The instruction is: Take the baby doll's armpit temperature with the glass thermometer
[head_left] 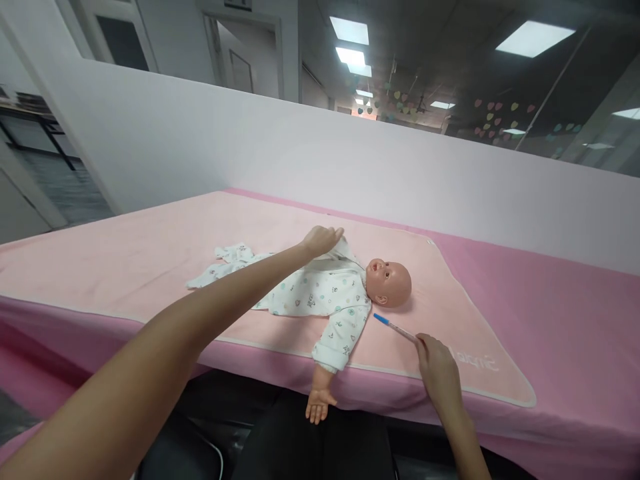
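Note:
A baby doll (389,283) lies on its back with its head to the right, dressed in a white patterned romper (300,295). My left hand (323,240) reaches across the doll, its fingers closed on cloth at the far side of the romper's chest, which looks pulled up. The doll's near arm (323,383) hangs over the table edge, palm up. Beside the doll's head, my right hand (440,367) pinches a slim, clear, pen-like stick (400,329) with a blue end. The blue end points at the doll's neck and shoulder.
Under the doll lies a peach mat (150,243) with a pale border, over a pink tablecloth (560,313). A white partition (320,153) stands behind the table. The wearer's dark-clad legs (315,447) are below the front edge.

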Available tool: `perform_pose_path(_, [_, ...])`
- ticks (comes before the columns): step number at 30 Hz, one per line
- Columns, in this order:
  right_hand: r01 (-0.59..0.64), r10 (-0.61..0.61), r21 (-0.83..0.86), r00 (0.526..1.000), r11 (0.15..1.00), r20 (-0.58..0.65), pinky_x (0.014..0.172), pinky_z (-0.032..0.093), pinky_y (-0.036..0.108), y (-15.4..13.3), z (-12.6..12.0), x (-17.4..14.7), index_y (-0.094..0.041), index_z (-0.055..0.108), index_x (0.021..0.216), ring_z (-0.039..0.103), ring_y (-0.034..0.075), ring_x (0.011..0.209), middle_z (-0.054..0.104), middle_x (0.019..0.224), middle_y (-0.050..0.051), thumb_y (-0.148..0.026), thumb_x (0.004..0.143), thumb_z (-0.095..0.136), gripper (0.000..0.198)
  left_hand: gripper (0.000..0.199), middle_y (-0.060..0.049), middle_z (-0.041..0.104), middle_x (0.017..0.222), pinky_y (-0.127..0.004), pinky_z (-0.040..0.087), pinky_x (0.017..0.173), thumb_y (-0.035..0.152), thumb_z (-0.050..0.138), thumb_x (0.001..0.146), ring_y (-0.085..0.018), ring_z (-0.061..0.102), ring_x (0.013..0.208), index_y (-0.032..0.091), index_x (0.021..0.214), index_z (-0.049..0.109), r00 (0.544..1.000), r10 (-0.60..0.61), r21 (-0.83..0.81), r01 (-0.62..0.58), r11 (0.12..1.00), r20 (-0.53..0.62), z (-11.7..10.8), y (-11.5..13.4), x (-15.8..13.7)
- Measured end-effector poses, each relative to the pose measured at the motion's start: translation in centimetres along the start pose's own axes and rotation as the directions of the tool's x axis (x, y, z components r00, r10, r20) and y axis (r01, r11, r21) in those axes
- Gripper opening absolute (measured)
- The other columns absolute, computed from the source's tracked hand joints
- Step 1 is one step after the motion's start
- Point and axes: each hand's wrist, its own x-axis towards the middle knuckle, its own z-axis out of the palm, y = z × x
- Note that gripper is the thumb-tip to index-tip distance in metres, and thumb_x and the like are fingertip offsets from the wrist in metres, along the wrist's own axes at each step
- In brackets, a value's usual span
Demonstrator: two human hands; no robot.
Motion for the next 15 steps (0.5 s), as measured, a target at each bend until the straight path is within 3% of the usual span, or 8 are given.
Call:
perform_pose_path(3, [0.095,-0.098,-0.047,0.994,0.994,-0.048,0.071,0.041,0.033,-1.4,-1.8,0.7,-0.016,0.061,0.086,0.057,0.020,0.072,0.064,0.078,0.009,-0.035,0.092,0.028,0.039,0.029,-0.013,0.056,0.077,-0.030,0.035,0.059,0.009,0.029,0.083,-0.019,0.056,0.065,0.013,0.098,0.053,0.939,0.335,0.291,-0.298,0.909,-0.082,-0.6,0.0,1.1])
perform_pose_path(6, [0.136,-0.140,-0.037,0.981,0.990,-0.134,0.075,0.039,0.033,-3.5,-3.5,2.5,-0.017,0.060,0.086,0.056,0.019,0.074,0.064,0.080,0.008,-0.035,0.092,0.032,0.035,0.034,-0.010,0.054,0.072,-0.026,0.030,0.052,0.007,0.026,0.083,-0.014,0.048,0.050,0.017,0.101,0.053,0.856,0.506,0.478,-0.403,0.780,-0.105,-1.1,-0.2,2.2])
perform_pose_path(10, [0.178,-0.197,-0.123,0.967,0.976,-0.164,0.075,0.034,0.034,-6.9,-3.8,7.2,-0.018,0.060,0.083,0.052,0.020,0.073,0.060,0.076,0.008,-0.028,0.092,0.031,0.032,0.037,-0.008,0.054,0.076,-0.025,0.028,0.052,0.007,0.026,0.083,-0.010,0.041,0.046,0.024,0.106,0.050,0.834,0.545,0.517,-0.427,0.742,-0.093,-1.6,-0.3,2.7])
perform_pose_path(15, [0.196,-0.218,-0.234,0.974,0.952,-0.070,0.074,0.029,0.039,-10.6,-1.4,13.8,-0.015,0.059,0.075,0.047,0.023,0.077,0.056,0.075,0.011,-0.022,0.086,0.038,0.025,0.035,-0.006,0.051,0.068,-0.024,0.028,0.050,0.010,0.026,0.084,-0.009,0.038,0.045,0.023,0.106,0.050,0.846,0.527,0.535,-0.410,0.739,-0.080,-1.7,-0.1,2.6])
